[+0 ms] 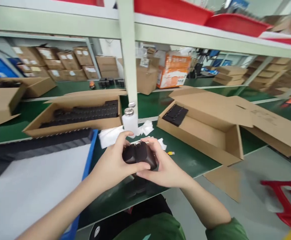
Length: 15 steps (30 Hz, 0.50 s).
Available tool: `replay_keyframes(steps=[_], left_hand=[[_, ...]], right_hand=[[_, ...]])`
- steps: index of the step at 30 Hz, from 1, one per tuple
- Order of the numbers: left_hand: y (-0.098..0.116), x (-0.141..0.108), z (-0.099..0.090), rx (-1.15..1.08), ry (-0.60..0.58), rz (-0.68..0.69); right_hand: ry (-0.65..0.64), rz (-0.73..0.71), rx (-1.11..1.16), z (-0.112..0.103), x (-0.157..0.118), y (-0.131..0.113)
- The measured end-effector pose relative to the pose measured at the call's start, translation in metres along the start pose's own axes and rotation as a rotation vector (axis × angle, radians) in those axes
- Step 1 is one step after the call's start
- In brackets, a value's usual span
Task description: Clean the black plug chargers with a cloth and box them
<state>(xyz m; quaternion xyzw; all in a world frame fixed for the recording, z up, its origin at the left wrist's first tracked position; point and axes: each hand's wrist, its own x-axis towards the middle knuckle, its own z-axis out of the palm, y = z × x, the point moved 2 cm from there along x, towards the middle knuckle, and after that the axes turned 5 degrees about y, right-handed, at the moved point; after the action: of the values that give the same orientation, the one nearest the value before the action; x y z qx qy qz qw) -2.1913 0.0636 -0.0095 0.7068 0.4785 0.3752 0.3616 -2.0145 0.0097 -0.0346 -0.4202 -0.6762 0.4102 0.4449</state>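
Between both hands, above the green bench, I hold a few black power adapters (pixel 145 155) pressed side by side, with small metal prongs along their upper edge. My left hand (pixel 116 156) grips them from the left, its thumb across the near face. My right hand (pixel 161 163) closes on the right end, its thumb below the left one. How many adapters there are is hard to tell behind the fingers. Just beyond stands a white pump bottle (pixel 129 121) with a metal top, among crumpled white wipes (pixel 146 127).
An open carton (pixel 197 136) with some black pieces stands at right. Another carton (pixel 102 123) filled with black adapters is at left. Nearer left lies a blue-rimmed tray (pixel 93 146) with black rows. A shelf post (pixel 128 56) rises ahead; a red stool (pixel 282 200) is at right.
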Motion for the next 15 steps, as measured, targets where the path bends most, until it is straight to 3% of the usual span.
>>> replay_keyframes(steps=[4,7,12,15], left_hand=[[0.038,0.056,0.053,0.101,-0.142,0.128],[0.062,0.106,0.106,0.044,-0.165,0.18],[0.089,0.171,0.208,-0.077,-0.156,0.194],[0.089,0.178,0.266,-0.215,-0.183,0.153]], right_hand=[[0.19,0.166,-0.114,-0.059,0.011,0.018],[0.353,0.196,-0.271,-0.124,0.02,0.029],[0.434,0.259,-0.485,-0.246,0.023,0.058],[0.387,0.309,-0.568,-0.287,0.013,0.087]])
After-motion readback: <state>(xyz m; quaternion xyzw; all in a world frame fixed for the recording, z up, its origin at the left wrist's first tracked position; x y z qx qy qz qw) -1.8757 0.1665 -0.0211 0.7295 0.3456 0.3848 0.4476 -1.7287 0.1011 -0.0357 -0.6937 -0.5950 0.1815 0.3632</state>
